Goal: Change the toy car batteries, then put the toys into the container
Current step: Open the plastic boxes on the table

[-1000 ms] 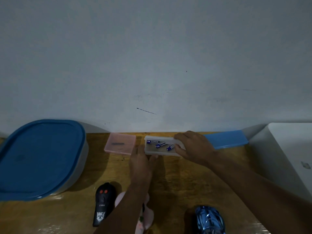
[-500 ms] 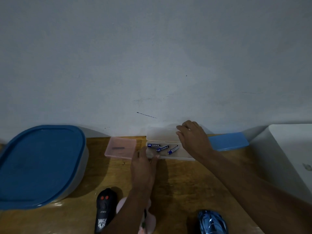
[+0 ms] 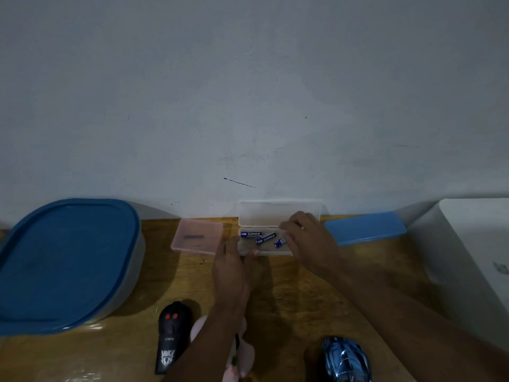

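Wooden tabletop (image 3: 289, 299), varnished and glossy, set against a plain pale wall (image 3: 248, 92) bearing one short dark scratch.

Step in hand, as judged: fetching fresh batteries, ahead of any work on the car. A small clear plastic box (image 3: 264, 249) sits at the back edge of the table with its hinged lid (image 3: 275, 213) stood open against the wall. Inside lie three blue batteries (image 3: 265, 238), loose and at odd angles.

The left hand (image 3: 232, 268) steadies the box, thumb and fingertips pressed to its near-left corner. The right hand (image 3: 308, 238) is curled over the right end of the box, fingers reaching among the batteries; whether it has one pinched cannot be told.

Next move, as judged: lift out smooth, round cells liable to roll, so a firm fingertip pinch is called for while the left hand keeps the light box from sliding.

Other items noted:
- Toy car (image 3: 345, 359), shiny blue shell, at the near edge, right of centre, untouched.
- Black remote control (image 3: 170, 334) with two red buttons, near left.
- Pink toy (image 3: 242, 354), mostly hidden beneath the left forearm.
- Large container (image 3: 68, 260), rounded, blue lid on, far left.
- Flat pink case (image 3: 197, 236), translucent, just left of the clear box.
- Flat blue case (image 3: 365, 228) to the right.
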### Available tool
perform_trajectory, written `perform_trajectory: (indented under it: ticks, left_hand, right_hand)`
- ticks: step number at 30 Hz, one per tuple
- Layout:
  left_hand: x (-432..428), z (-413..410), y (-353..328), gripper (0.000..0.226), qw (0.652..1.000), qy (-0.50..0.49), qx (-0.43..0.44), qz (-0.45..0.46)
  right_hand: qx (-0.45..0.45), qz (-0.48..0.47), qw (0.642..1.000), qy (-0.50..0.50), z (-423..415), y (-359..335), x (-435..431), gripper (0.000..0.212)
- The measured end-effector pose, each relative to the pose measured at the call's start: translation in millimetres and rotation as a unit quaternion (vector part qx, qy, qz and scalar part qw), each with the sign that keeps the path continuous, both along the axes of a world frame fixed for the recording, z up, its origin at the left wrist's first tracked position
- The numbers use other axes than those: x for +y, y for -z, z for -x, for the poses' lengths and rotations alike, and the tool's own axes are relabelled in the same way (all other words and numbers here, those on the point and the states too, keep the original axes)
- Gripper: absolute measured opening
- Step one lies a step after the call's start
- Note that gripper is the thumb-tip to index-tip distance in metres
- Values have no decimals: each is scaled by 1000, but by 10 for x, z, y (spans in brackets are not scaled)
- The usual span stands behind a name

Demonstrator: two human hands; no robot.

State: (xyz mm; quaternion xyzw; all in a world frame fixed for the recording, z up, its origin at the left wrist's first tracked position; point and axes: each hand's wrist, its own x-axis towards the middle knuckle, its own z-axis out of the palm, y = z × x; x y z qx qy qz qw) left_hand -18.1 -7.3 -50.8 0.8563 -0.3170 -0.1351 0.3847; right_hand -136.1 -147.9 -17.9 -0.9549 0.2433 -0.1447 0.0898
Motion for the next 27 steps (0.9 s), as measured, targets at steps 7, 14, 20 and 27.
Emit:
perform_trajectory:
  ticks: [7, 14, 20, 27]
  left_hand:
    - [45, -42, 13, 25, 1000, 17, -14, 9]
    - [32, -49, -23, 27, 1000, 17, -15, 6]
    - [50, -43, -21, 29, 1000, 10, -12, 15]
    - [56, -47, -16, 28, 1000, 7, -22, 17]
  right_hand:
    - [135, -68, 988, -12, -285, -61, 141, 38]
    - [150, -101, 983, 8, -404, -78, 172, 35]
    - [178, -97, 978, 48, -223, -90, 102, 30]
    - [175, -81, 976, 105, -114, -66, 337, 30]
